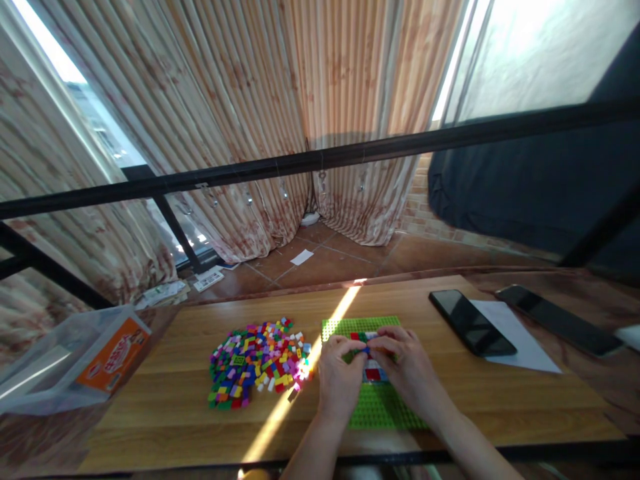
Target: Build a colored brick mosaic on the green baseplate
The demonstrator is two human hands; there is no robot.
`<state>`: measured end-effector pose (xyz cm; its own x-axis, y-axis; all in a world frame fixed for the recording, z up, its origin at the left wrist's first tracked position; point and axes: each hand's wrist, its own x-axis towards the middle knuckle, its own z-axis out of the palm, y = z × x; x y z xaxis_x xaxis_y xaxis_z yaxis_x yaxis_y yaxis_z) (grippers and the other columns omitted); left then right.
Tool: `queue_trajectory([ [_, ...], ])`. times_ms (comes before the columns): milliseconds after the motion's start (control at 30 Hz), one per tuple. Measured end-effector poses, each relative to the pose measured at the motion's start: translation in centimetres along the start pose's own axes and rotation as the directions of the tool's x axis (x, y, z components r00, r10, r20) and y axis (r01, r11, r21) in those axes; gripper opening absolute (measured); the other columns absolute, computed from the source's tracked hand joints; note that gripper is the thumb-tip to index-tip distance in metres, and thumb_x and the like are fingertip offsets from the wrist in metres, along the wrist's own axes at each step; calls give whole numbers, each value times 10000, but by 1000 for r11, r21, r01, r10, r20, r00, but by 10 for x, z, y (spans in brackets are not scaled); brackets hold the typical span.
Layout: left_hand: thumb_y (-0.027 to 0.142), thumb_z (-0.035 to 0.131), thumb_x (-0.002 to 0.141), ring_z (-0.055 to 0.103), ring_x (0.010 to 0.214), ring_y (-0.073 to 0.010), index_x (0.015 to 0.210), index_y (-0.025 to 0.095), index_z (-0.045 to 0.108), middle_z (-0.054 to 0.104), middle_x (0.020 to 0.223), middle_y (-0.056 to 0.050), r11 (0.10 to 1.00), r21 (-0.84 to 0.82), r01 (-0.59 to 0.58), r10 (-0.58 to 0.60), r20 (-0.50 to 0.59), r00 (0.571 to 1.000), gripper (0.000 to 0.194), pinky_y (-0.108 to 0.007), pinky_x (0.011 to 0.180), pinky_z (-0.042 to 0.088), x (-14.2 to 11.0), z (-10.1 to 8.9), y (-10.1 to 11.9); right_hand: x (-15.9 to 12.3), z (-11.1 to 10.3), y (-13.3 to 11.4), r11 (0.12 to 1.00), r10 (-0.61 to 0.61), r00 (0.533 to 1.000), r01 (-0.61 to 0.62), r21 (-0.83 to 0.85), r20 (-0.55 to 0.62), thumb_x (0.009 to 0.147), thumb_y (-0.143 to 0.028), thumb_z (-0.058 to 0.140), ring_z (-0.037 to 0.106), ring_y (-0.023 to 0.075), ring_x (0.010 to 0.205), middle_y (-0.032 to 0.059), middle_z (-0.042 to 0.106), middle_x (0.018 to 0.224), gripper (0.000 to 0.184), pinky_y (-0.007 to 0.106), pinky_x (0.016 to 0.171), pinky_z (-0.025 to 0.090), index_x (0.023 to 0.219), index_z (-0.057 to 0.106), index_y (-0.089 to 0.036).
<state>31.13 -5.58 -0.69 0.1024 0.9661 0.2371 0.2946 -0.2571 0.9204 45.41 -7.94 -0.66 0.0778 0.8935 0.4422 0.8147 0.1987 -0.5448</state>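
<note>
A green studded baseplate (376,408) lies flat on the wooden table in front of me, with a few red, white and blue bricks (371,369) stuck on its middle. My left hand (340,377) and my right hand (407,367) rest over the plate with their fingertips meeting. Together they pinch a small blue brick (367,349) just above the plate. Their fingers hide part of the built bricks. A heap of several small loose bricks (257,363) in mixed colours lies to the left of my left hand.
A clear plastic bag with an orange label (80,360) sits at the table's left end. Two black phones (471,321) (557,319) and a white paper sheet (515,337) lie on the right. A black rail (320,160) crosses the view above; curtains hang beyond the table.
</note>
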Motion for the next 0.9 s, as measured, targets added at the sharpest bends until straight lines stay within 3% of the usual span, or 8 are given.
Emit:
queue_trajectory([
  [267,143,623,705,566,841,-159,808,233,727,610,832,-26,997,-52,56,-56,4,998,172,-295,790,456,-2,1,0,-1,4,-1,997,-37,999,36,-61,-13,843,-223,535,542,218,959,65,618,997,182,366,816,463,847,713,-261],
  [500,74,560,703,593,872,-171,884,200,709,665,883,-46,996,-67,66,-64,31,997,266,-318,836,458,-2,-6,1,4,3,-1,964,-180,983,182,-192,28,882,-195,460,528,227,989,77,616,1042,234,383,855,454,803,678,-228],
  [733,173,567,758,607,816,-165,813,197,708,680,824,-40,998,-39,58,-57,18,998,154,-294,772,458,0,-8,5,5,-1,-2,940,-242,966,256,-226,91,893,-162,422,529,220,993,90,617,1035,273,372,850,464,781,666,-208],
  [900,137,565,735,594,791,-160,752,188,693,664,798,-39,998,33,47,-48,8,999,139,-285,744,446,3,-5,7,4,2,1,941,-240,967,253,-225,82,888,-184,445,535,228,990,92,606,1070,239,389,857,465,814,670,-215],
])
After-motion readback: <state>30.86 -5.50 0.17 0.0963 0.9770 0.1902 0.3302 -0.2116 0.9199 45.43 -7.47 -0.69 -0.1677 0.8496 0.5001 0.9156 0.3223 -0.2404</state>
